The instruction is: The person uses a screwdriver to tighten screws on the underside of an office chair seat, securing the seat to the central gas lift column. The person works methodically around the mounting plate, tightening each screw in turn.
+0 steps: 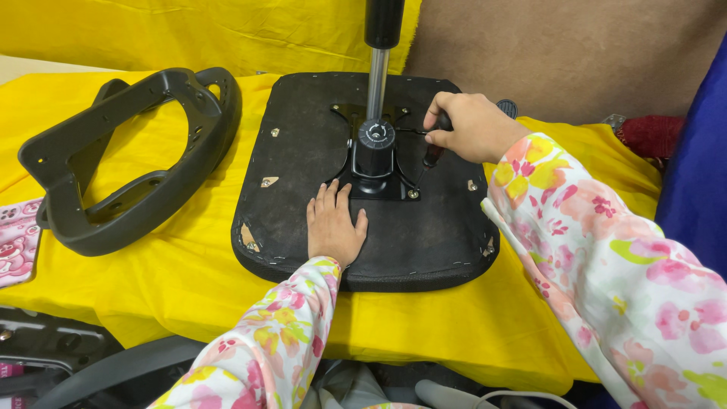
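An upturned black chair seat lies flat on a surface covered with a yellow cloth, its underside facing up. At its middle sits a black metal mounting plate with a gas lift column rising straight out of it toward the top of the view.

The left hand lies open and flat, palm down, on the seat just in front of the plate, fingers spread and pointing toward it; it grips nothing and seems only to steady the seat. The right hand is closed around the dark handle of a screwdriver, whose shaft slants down to the right front corner of the plate, where a screw shows.

As for progress, the plate already sits squarely on the seat and the column stands in it. The tool tip is at or just beside the corner screw; whether that screw is tight cannot be told, and the other corners are partly hidden by the column and hand. Small bare fittings show near the seat's edges, with nothing attached there.

A black armrest frame lies loose to the left, touching the seat's edge. A pink patterned item peeks in at the far left.
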